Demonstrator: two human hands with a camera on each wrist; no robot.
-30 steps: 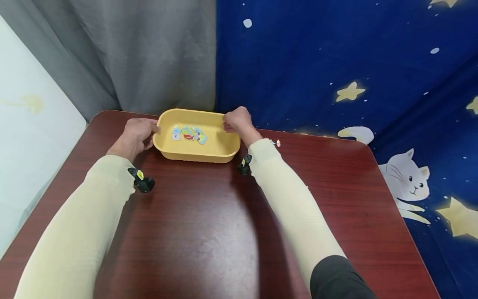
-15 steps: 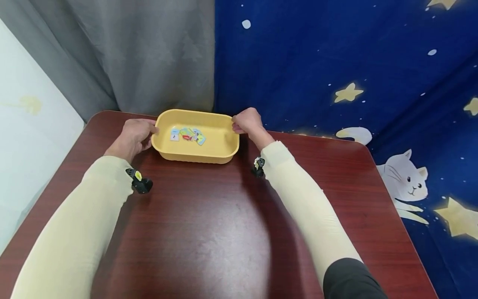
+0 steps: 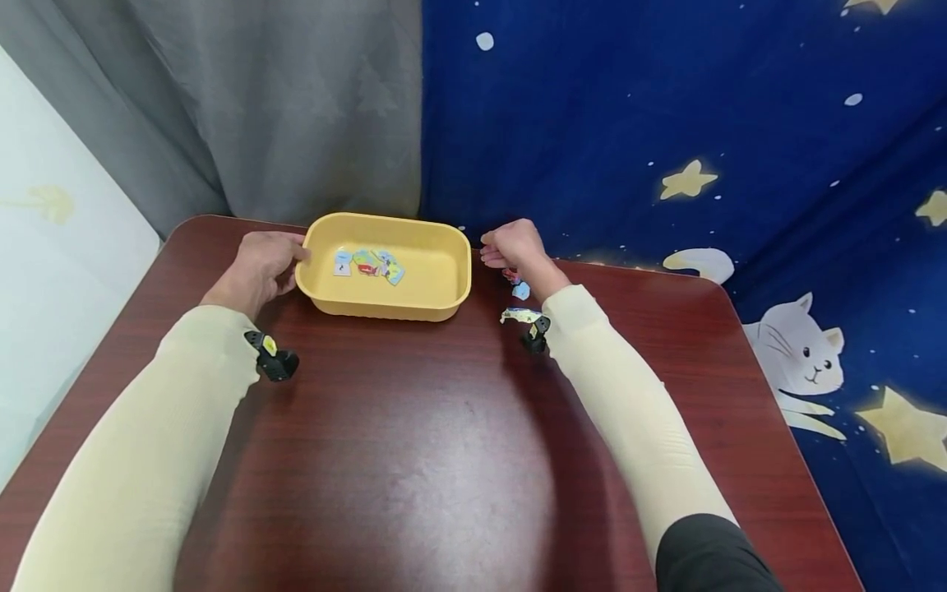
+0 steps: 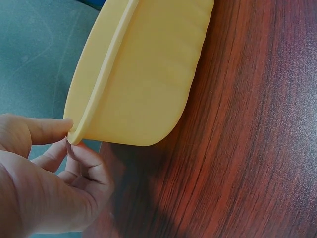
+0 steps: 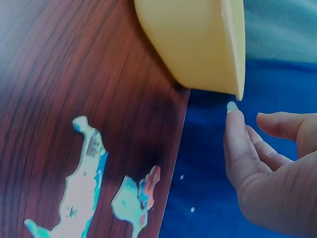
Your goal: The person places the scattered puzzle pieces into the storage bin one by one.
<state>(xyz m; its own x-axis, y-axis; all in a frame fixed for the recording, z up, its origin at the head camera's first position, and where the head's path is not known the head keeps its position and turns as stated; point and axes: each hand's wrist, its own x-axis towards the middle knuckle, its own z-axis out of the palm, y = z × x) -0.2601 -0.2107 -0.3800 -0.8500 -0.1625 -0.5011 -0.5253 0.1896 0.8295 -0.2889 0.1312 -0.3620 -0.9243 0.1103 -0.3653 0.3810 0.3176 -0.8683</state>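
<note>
A yellow plastic basin sits near the table's back edge, with several flat, colourful cut-out pieces inside on its left half. At its left end my left hand pinches the rim between thumb and fingers; the left wrist view shows the thumb on top of the rim. Just off the right end is my right hand, its fingers extended and holding nothing. In the right wrist view a small gap separates those fingertips from the basin's corner.
Right of the basin, a long pale cut-out piece and a smaller blue and red one lie on the dark red table, partly behind my right wrist. Grey and blue star-printed curtains hang behind the table.
My right hand has moved right, from inside the basin's right end to just outside it. The cut-out pieces by that wrist now show more. My left hand stays on the rim.
</note>
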